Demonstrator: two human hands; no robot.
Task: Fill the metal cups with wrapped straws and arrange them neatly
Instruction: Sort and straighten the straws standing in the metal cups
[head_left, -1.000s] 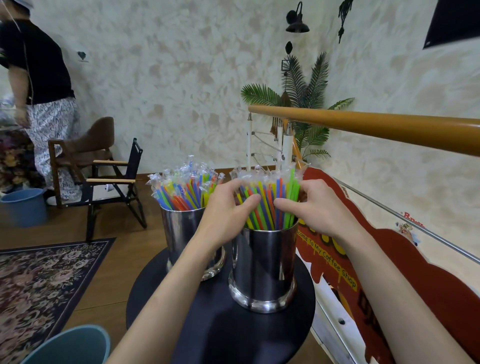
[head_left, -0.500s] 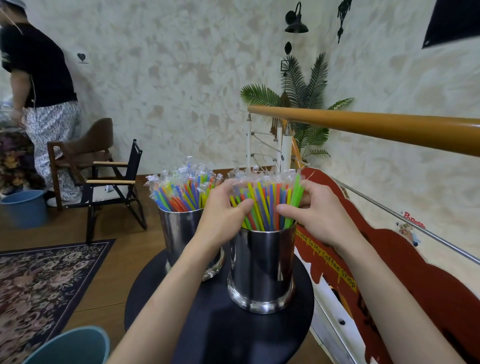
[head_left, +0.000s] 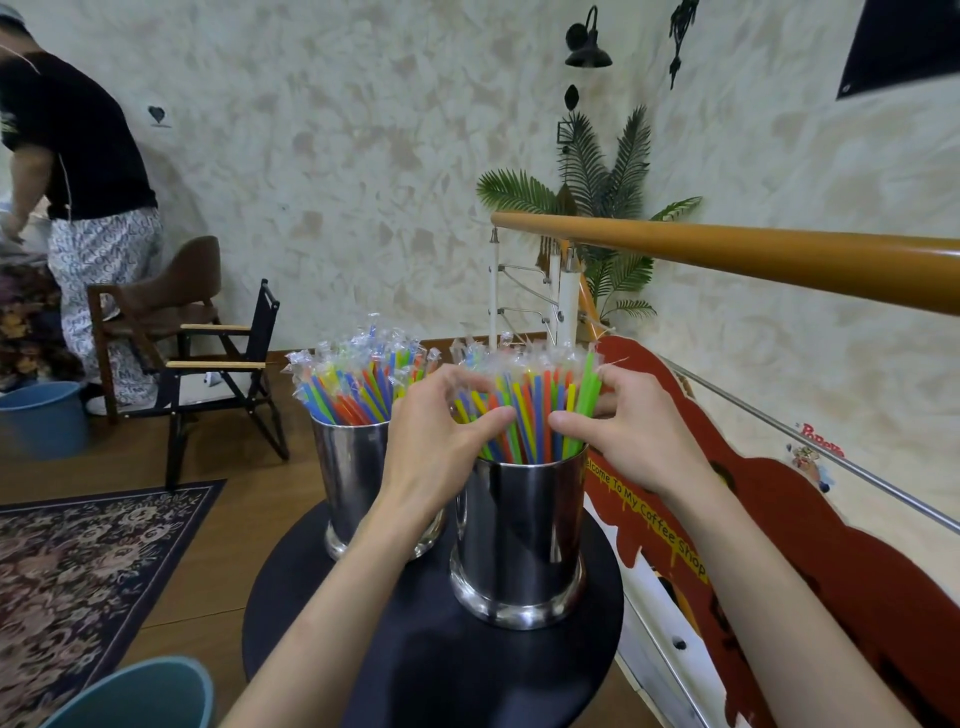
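Both hands, left hand (head_left: 441, 431) and right hand (head_left: 631, 434), curl around the wrapped straws (head_left: 524, 410) standing in the near metal cup (head_left: 519, 540).

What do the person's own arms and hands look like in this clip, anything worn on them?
Both forearms are bare as far as the head view shows: no sleeves, gloves, watch or bracelets. The left hand and right hand show no rings or markings on the parts in view, and the nails appear short and unpainted. Anything above the forearms is out of frame.
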